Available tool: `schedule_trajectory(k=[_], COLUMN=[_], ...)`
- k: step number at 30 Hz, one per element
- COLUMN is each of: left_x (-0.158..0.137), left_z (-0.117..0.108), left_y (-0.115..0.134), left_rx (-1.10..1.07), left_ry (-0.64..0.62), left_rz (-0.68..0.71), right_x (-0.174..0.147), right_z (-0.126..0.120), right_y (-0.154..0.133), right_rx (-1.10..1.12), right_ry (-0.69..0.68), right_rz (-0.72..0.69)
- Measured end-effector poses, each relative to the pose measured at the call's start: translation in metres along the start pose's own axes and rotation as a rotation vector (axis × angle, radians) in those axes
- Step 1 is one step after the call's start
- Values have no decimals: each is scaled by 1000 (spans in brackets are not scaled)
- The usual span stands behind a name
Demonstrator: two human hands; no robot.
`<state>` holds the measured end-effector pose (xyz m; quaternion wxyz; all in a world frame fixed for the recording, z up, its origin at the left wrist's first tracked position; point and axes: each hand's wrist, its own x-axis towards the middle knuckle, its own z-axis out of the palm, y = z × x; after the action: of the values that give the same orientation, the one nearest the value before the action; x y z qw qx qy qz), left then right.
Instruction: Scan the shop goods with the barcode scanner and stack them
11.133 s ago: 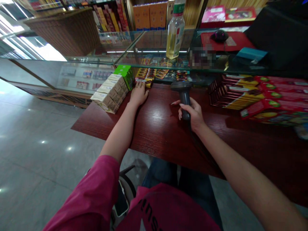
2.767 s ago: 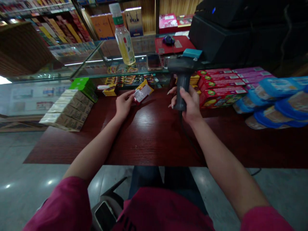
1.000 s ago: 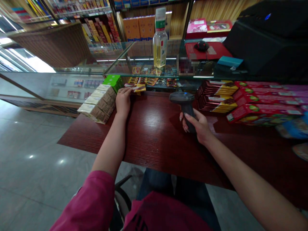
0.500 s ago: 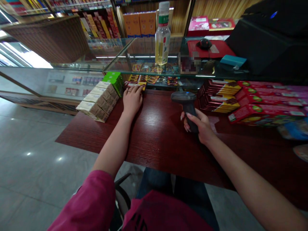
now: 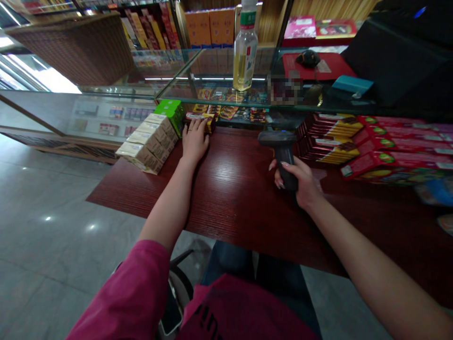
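My left hand [image 5: 194, 139] rests at the back left of the dark red counter, fingers stretched out over a red and yellow chocolate bar pack [image 5: 209, 121]. The fingertips touch the pack; my hand covers part of it. Left of this hand stand a row of beige boxes [image 5: 148, 141] and a bright green box [image 5: 170, 112]. Closed round its handle, my right hand [image 5: 300, 179] holds a dark handheld barcode scanner [image 5: 283, 151] above the counter, its head turned to the left. Stacked chocolate bars [image 5: 327, 141] lie just right of the scanner.
Red boxes [image 5: 399, 163] lie at the right. Behind the counter, a glass showcase [image 5: 208, 71] carries a bottle of yellow drink [image 5: 245, 61], a computer mouse [image 5: 307, 58] and a blue box [image 5: 353, 85]. A wicker basket [image 5: 78, 52] stands at the back left.
The view has shifted slightly. My left hand stays at the chocolate bar pack, more of which now shows beside the fingers. My right hand still holds the scanner in nearly the same place.
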<state>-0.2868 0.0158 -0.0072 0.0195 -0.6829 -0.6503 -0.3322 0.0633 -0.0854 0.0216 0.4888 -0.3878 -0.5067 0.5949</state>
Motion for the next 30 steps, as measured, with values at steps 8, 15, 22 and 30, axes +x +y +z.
schedule_trajectory(k=[8, 15, 22, 30], left_x=[-9, -25, -22, -17], left_z=[7, 73, 110, 65], left_y=[79, 219, 267, 175], left_rx=[-163, -275, -376, -553], left_ry=[55, -195, -252, -17], left_rz=[190, 544, 568, 154], right_x=[-2, -44, -75, -51], right_z=[-16, -58, -78, -57], right_y=[-20, -29, -16, -11], right_rx=[5, -48, 3, 46], right_ry=[79, 228, 244, 63], right_rz=[-119, -187, -152, -136])
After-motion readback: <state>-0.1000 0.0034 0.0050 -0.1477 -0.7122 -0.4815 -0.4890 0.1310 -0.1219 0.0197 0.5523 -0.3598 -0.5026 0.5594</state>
